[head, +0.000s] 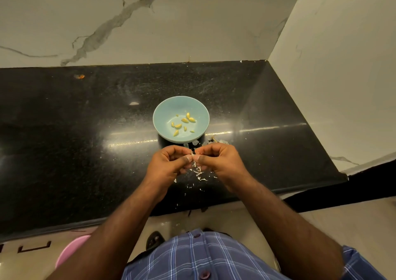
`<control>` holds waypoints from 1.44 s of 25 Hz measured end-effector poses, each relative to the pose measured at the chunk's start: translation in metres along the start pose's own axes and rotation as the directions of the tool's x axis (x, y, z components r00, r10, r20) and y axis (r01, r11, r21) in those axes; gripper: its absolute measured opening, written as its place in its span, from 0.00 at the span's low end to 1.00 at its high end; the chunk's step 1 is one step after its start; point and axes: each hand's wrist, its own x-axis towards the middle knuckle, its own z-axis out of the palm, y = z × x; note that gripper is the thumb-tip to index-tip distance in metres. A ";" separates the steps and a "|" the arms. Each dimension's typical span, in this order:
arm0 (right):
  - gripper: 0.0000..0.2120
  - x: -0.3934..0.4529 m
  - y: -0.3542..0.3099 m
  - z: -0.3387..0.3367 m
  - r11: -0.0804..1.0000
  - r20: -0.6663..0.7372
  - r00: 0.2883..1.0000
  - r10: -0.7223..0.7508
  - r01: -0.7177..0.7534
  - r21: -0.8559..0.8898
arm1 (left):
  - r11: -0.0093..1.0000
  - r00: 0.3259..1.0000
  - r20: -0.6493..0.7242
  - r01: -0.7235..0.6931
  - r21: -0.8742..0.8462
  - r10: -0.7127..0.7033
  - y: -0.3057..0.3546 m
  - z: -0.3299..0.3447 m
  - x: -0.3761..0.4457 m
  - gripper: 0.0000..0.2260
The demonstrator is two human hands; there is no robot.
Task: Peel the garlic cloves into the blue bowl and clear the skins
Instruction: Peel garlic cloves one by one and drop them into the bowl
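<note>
Both hands meet just in front of the blue bowl (pixel 162 110): the left hand (pixel 169 164) and right hand (pixel 218 162) pinch one small garlic clove (pixel 193 154) between fingertips. It looks light, firm and slippery; its papery skin should tear best from a tip. Loose skins (pixel 198 173) litter the black tabletop (pixel 85 129).

On the bench (pixel 85 129) before you the bowl (pixel 162 110) holds peeled cloves (pixel 184 120), your left hand (pixel 169 164) and right hand (pixel 218 159) meet just near of it, and skins (pixel 199 173) lie beneath them.
</note>
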 end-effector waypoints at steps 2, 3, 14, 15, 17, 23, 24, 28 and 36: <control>0.06 0.000 0.003 -0.004 0.996 0.015 0.999 -0.030 0.031 -0.087 | 0.999 1.000 0.007 -0.014 0.038 0.014 0.000 0.005 0.001 0.04; 0.06 0.000 0.003 -0.006 0.991 0.015 0.999 -0.037 0.039 -0.127 | 0.998 1.000 0.008 -0.022 0.056 0.021 -0.001 0.007 0.001 0.03; 0.04 0.001 0.002 -0.016 0.958 0.000 0.995 -0.098 0.094 -0.270 | 0.998 0.998 0.003 0.059 -0.005 -0.059 0.004 0.021 0.007 0.01; 0.03 0.003 0.001 -0.015 0.961 -0.024 0.995 -0.100 0.090 -0.262 | 0.997 0.997 0.008 0.073 -0.024 -0.072 0.004 0.021 0.007 0.02; 0.01 0.005 0.001 -0.013 0.975 -0.072 0.993 -0.099 0.082 -0.205 | 0.988 0.994 0.010 0.111 -0.104 -0.111 0.006 0.023 0.007 0.03; 0.04 0.015 -0.001 -0.010 0.991 -0.098 0.991 0.095 -0.085 0.101 | 0.938 0.986 0.013 0.161 -0.308 -0.165 0.009 0.026 0.008 0.02; 0.05 0.016 0.000 -0.012 0.988 -0.096 0.989 0.114 -0.104 0.110 | 0.931 0.984 0.018 0.173 -0.320 -0.176 0.008 0.025 0.008 0.02; 0.05 0.016 0.005 -0.022 0.998 -0.113 0.992 0.054 -0.057 -0.025 | 0.910 0.978 0.033 0.205 -0.359 -0.207 0.009 0.022 0.010 0.04; 0.10 0.005 0.005 -0.007 0.992 0.006 0.998 -0.058 0.057 0.116 | 0.882 0.968 0.093 0.251 -0.398 -0.234 0.008 0.022 0.009 0.10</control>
